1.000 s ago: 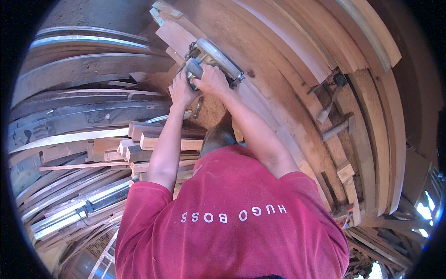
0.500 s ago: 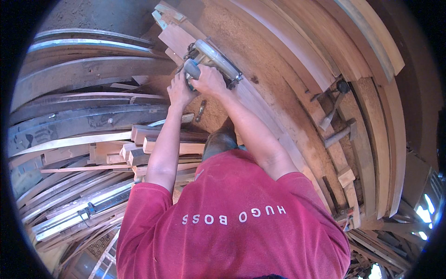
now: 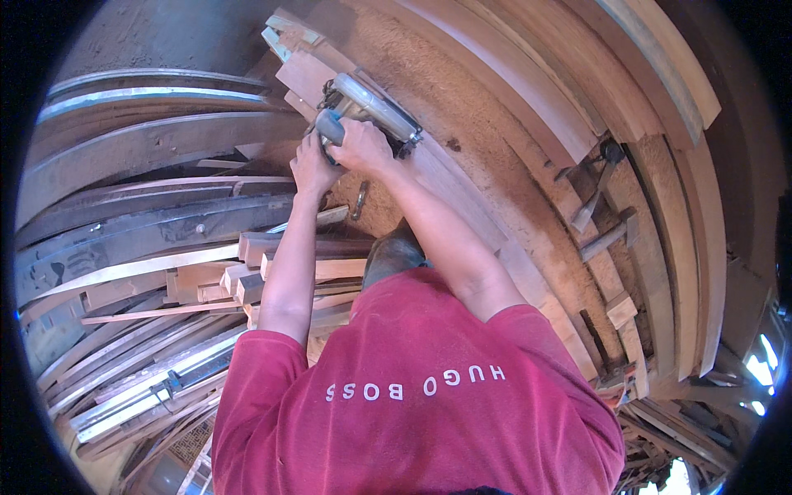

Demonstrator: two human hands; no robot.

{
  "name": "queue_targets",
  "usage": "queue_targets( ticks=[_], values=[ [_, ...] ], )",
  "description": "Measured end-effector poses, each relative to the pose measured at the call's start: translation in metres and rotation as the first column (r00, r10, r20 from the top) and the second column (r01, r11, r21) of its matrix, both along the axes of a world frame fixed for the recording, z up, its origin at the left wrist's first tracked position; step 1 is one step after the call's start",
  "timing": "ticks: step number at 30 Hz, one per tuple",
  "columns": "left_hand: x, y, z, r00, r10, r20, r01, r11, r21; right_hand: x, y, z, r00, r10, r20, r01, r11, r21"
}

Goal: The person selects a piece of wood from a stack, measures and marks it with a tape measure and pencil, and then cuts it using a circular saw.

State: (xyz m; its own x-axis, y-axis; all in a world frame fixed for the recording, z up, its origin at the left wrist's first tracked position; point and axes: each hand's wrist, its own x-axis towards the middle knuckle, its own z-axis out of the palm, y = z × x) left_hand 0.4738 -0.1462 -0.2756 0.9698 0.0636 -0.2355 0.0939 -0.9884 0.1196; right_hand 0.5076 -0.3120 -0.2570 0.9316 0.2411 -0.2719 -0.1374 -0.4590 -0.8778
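Note:
A handheld power tool with a silver cylindrical body (image 3: pixel 376 106) and a rounded blue-grey handle rests on a long pale plank (image 3: pixel 452 177); its exact kind I cannot make out. My right hand (image 3: pixel 364 148) is wrapped around the handle. Close beside it, my left hand (image 3: pixel 313 167) grips the tool's left side, with its fingertips partly hidden. Both forearms reach forward and slightly left. The plank runs diagonally from the far left toward my right side. Under the tool, its working face is out of sight.
Sawdust (image 3: pixel 462 107) covers the surface around the plank. Stacked curved boards (image 3: pixel 528 74) line the right, where a hammer (image 3: pixel 609 235) lies. Dark beams (image 3: pixel 157 148) and cut lumber (image 3: pixel 272 247) crowd the left. A small metal tool (image 3: pixel 360 200) lies near my left wrist.
The power tool and both my hands have shifted slightly left and a little toward me in the picture. My grip on it looks the same.

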Motion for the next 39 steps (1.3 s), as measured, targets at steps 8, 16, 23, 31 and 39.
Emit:
queue_targets(
  ticks=[8, 16, 23, 31, 39],
  values=[
    [0.014, 0.005, 0.006, 1.000, 0.002, 0.000, -0.002, 1.000, 0.018, 0.012, 0.007, 0.001, 1.000, 0.000, 0.008, 0.000, 1.000, 0.009],
    [0.030, 0.025, -0.006, 1.000, 0.008, -0.025, -0.007, 0.999, 0.036, 0.029, 0.022, -0.002, 1.000, -0.002, 0.006, 0.002, 1.000, 0.005],
    [0.043, 0.038, -0.006, 0.999, 0.018, -0.043, -0.017, 0.999, 0.032, 0.042, 0.033, -0.001, 1.000, 0.003, 0.006, -0.003, 1.000, 0.000],
    [0.062, 0.058, -0.010, 0.999, 0.019, -0.029, -0.017, 0.997, 0.069, 0.060, 0.052, 0.002, 1.000, -0.016, 0.026, 0.016, 1.000, 0.006],
    [0.077, 0.072, -0.011, 0.999, 0.018, -0.032, -0.016, 0.999, 0.044, 0.074, 0.064, 0.000, 0.999, -0.028, 0.042, 0.027, 1.000, 0.014]
  ],
)
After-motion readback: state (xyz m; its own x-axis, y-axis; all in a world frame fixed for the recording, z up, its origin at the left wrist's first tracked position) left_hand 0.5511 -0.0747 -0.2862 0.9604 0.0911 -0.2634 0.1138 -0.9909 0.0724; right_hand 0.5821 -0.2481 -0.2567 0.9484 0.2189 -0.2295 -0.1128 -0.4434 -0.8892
